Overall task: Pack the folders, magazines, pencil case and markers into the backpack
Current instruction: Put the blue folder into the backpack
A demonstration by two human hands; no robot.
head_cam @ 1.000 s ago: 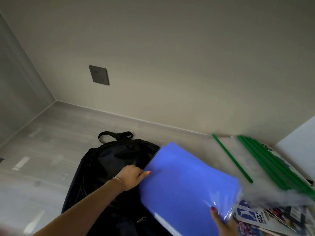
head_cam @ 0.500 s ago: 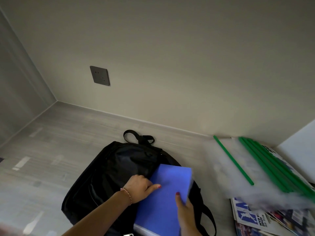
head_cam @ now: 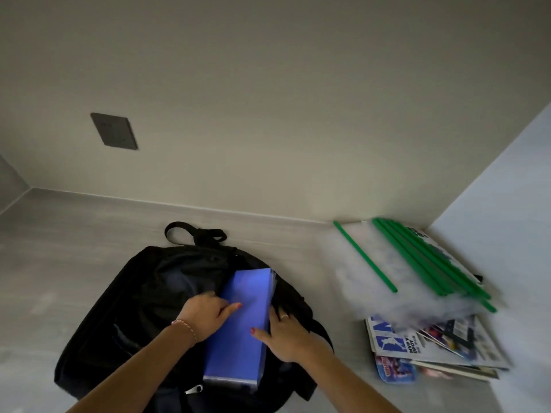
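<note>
A black backpack (head_cam: 143, 293) lies open on the grey surface, top handle toward the wall. A blue folder (head_cam: 241, 332) stands partly inside its opening, the upper end tucked under the black fabric. My left hand (head_cam: 202, 315) grips the opening's left edge, with its index finger resting on the folder. My right hand (head_cam: 286, 335) holds the folder's right edge, thumb on its face and fingers down between the folder and the backpack's side. To the right lie clear folders with green spines (head_cam: 417, 263) on a stack of magazines (head_cam: 432, 350).
A small blue printed item (head_cam: 395, 369) peeks out below the magazines. A wall with a dark plate (head_cam: 114, 131) runs behind the backpack. A white panel (head_cam: 507, 189) closes off the right side beside the stack.
The blue folder has gone from being held flat to the right of the backpack to sitting deeper in its opening. My right hand shifted from the folder's lower corner to its right edge.
</note>
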